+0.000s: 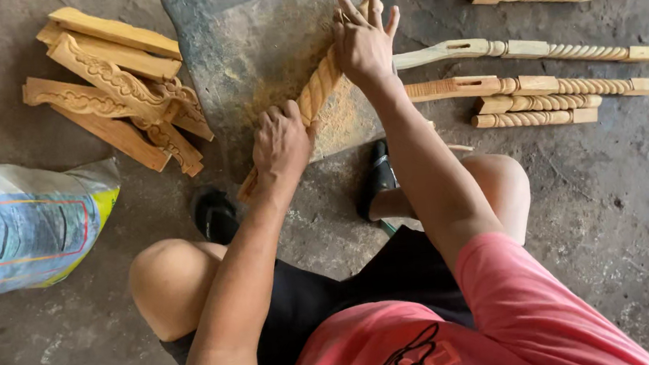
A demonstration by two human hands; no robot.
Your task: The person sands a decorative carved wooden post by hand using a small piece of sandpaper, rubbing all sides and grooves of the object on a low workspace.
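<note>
Head view: left hand (281,143) clenched around the twisted wooden spindle (316,92) lying slantwise on the stone slab (247,39), centre frame. Right hand (362,40), at one o'clock, presses it, fingers splayed. Sawdust underneath could let it skid; splinters threaten the bare palms.

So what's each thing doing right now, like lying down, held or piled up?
Twisted wooden spindle: lying slanted on the slab, gripped by both hands.
Left hand: closed around the spindle.
Right hand: pressing on the spindle, fingers spread.
Stone slab: flat, dusted with sawdust.
Carved boards: piled.
Finished spindles: lying in rows.
Sack: lying sideways.
</note>
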